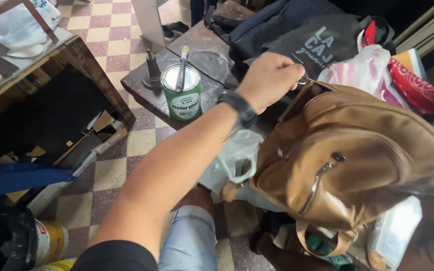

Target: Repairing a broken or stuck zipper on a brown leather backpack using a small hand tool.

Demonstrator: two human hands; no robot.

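Note:
My left hand [269, 78], with a black watch on the wrist, is closed in a fist at the top edge of a tan leather bag [362, 145]. The fingers pinch a small metal ring [305, 79] on the bag's rim. The bag hangs tilted over my lap, with a front zip pocket [320, 180] facing me and a strap loop at the bottom. A crumpled white plastic bag [232, 158] lies just under it. My right hand is out of sight.
A dark worn bench [204, 55] carries a green and white tin [183, 95] with a brush in it and a metal tool [152, 70]. Dark bags [287, 30], a pale plastic bag [362, 70] and red cloth [415, 83] pile behind. A wooden table [74, 55] stands left on checkered floor.

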